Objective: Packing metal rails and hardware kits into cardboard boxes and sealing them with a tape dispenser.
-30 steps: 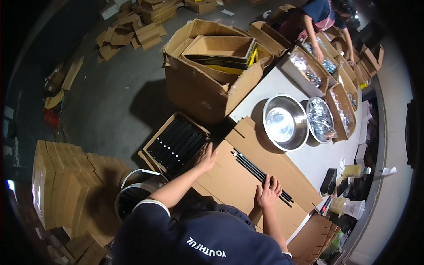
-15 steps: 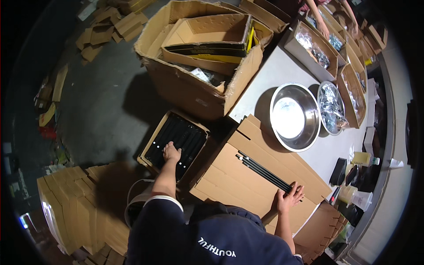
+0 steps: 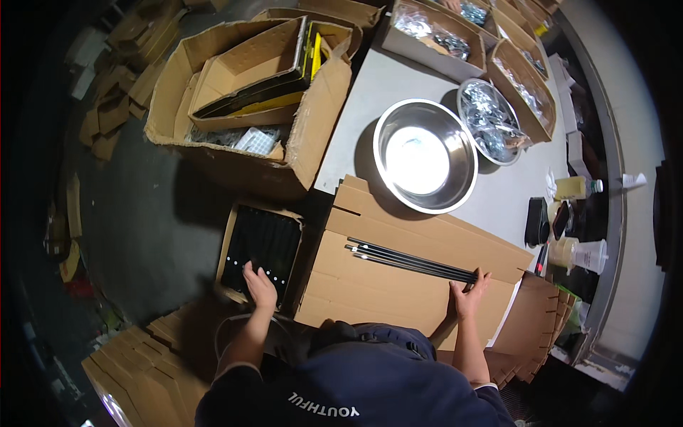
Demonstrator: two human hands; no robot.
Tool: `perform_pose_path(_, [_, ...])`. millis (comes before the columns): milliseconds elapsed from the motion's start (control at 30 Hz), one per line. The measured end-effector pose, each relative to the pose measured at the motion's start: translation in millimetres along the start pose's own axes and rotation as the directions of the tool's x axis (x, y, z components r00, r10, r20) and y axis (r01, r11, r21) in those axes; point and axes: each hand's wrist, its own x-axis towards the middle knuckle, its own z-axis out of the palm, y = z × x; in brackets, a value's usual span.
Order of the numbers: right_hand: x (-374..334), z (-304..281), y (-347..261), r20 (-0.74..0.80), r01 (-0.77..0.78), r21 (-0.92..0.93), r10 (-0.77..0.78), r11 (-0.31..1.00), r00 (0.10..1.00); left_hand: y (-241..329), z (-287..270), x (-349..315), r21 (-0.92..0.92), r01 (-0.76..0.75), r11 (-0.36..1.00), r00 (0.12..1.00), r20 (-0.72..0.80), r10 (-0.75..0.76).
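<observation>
My left hand (image 3: 260,286) reaches down to the near end of a small open carton (image 3: 222,274), its fingers apart and nothing visible in them. Packed inside the carton are long black pieces (image 3: 265,235), with a row of small white dots near my fingers. On the right, my right hand (image 3: 468,295) grips the near end of several thin black rods (image 3: 416,264). These rods lie side by side over a flat cardboard sheet (image 3: 341,292), their far ends slightly fanned and uneven, with small white bits there.
A steel bowl (image 3: 466,178) stands beyond the sheet, beside a smaller bowl of bagged metal parts (image 3: 491,117). Boxes of parts (image 3: 434,46) line the table's far end. A big carton (image 3: 320,135) stands at far left; bottles and cups (image 3: 590,255) sit at right.
The view has shifted. My left hand has drawn back toward the near end of the carton, and more white dots show. My right hand still grips the rods.
</observation>
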Motion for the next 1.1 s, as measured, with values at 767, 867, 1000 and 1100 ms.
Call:
perform_pose_path(767, [-21,16,12,-0.042,0.122,0.115,-0.118,0.986,0.992,220,41,-31,-0.224,-0.526,0.821,0.726,0.385,0.570])
perform_pose_path(867, [-17,9,15,-0.016,0.121,0.110,-0.120,0.987,0.993,229,49,-43,-0.238,-0.494,0.836,0.794,0.270,0.545])
perform_pose_path(1000, [-4,-1,23,-0.018,0.085,0.173,-0.083,0.981,0.996,237,60,-46,-0.321,-0.387,0.864,0.806,0.338,0.486])
perform_pose_path(1100, [6,-16,25,-0.014,0.148,0.102,-0.147,0.984,0.989,256,51,-53,-0.233,-0.485,0.843,0.818,0.221,0.531])
